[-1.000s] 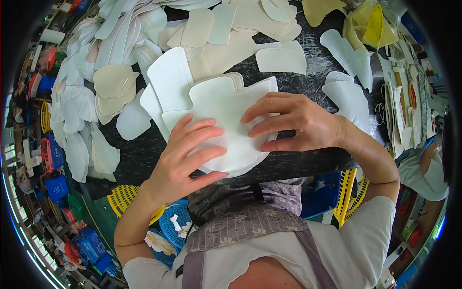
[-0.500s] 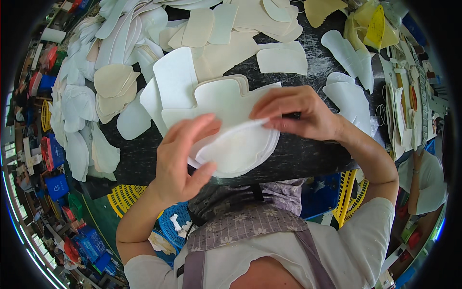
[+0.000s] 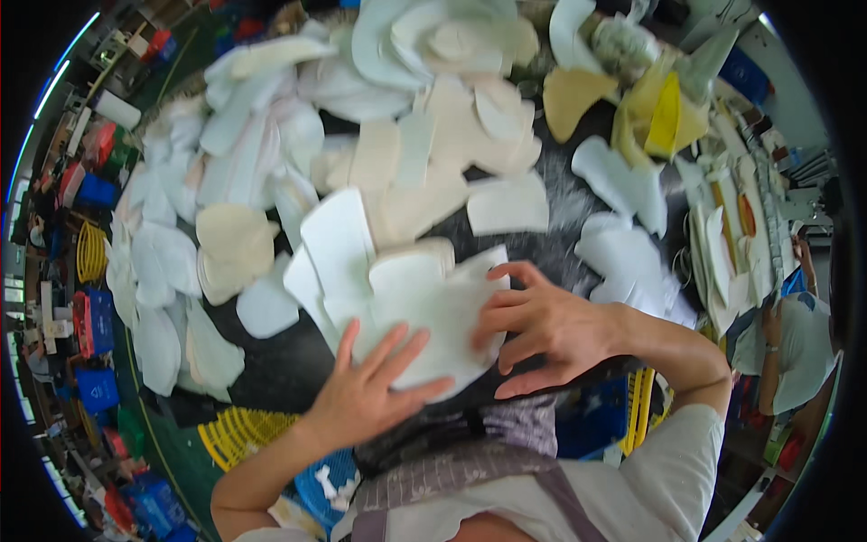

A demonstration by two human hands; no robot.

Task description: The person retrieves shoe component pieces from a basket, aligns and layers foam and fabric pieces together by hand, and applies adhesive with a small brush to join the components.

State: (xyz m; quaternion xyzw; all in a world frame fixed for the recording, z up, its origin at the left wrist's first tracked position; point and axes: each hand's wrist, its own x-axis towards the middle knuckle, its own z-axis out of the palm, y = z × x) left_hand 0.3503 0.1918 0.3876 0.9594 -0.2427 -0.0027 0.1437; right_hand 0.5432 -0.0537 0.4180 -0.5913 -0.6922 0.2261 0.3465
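A stack of white cut sheets (image 3: 424, 348), notched along its far side, lies near the front of the black table in front of me. Flat on its left part rests my left hand (image 3: 375, 384), fingers spread. My right hand (image 3: 546, 334) is at the stack's right edge with its fingers bent and apart; one fingertip is blurred against the sheets, and I see nothing held in it. Just beyond my left hand, taller white pieces (image 3: 336, 239) stick out from the stack. Cream pieces (image 3: 433, 253) show behind the notched edge.
Heaps of white pieces (image 3: 253, 154) cover the table's left side, with a cream pile (image 3: 230, 248) beside them. More cream sheets (image 3: 461, 126) lie further back. White pieces (image 3: 623, 257) and a yellow bag (image 3: 646, 117) are at right. Yellow baskets (image 3: 239, 434) stand below the table edge.
The white sheet edge that my right hand held raised now lies down on the stack. My left hand has lowered flat onto the sheets, and my right fingers have spread. The view has shifted.
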